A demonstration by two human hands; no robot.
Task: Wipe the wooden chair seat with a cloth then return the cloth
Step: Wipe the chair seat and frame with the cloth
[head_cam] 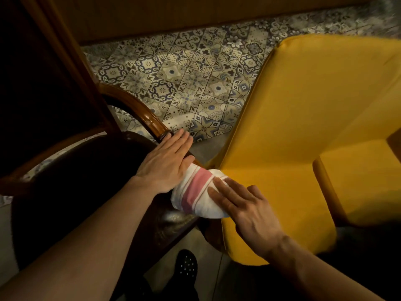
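Observation:
A white cloth (196, 193) with a pink stripe lies bunched on the right edge of the dark wooden chair seat (86, 181). My left hand (165, 164) lies flat with fingers together, palm down on the cloth's left end and the seat edge. My right hand (243, 205) presses flat on the cloth's right end, fingers extended. Neither hand curls around the cloth. The chair's curved glossy armrest (138, 109) runs up to the left hand's fingertips.
A yellow upholstered armchair (303, 127) stands close on the right, touching the cloth's side. Patterned floor tiles (184, 83) lie beyond. A dark wooden chair back (43, 72) fills the left. My dark shoe (186, 266) shows below.

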